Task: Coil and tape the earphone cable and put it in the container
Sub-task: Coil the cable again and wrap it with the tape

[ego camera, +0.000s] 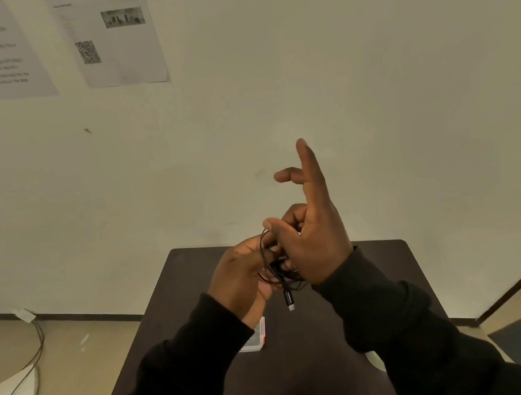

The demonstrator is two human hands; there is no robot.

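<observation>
Both hands are raised above the dark table [382,281], working a thin black earphone cable [278,273] bunched in loops between them. My left hand [243,275] grips the loops from the left. My right hand [313,240] pinches the cable with thumb and lower fingers, while its index finger points up and another finger bends left. The cable's black plug [289,300] with a metal tip dangles below the hands. A small clear container [257,339] with a red edge lies on the table, partly hidden under my left wrist.
A pale round object [376,361] peeks out beside my right sleeve on the table. A plain wall with two printed sheets [112,38] stands behind. On the floor at left lie a white device [14,393] and dark cords.
</observation>
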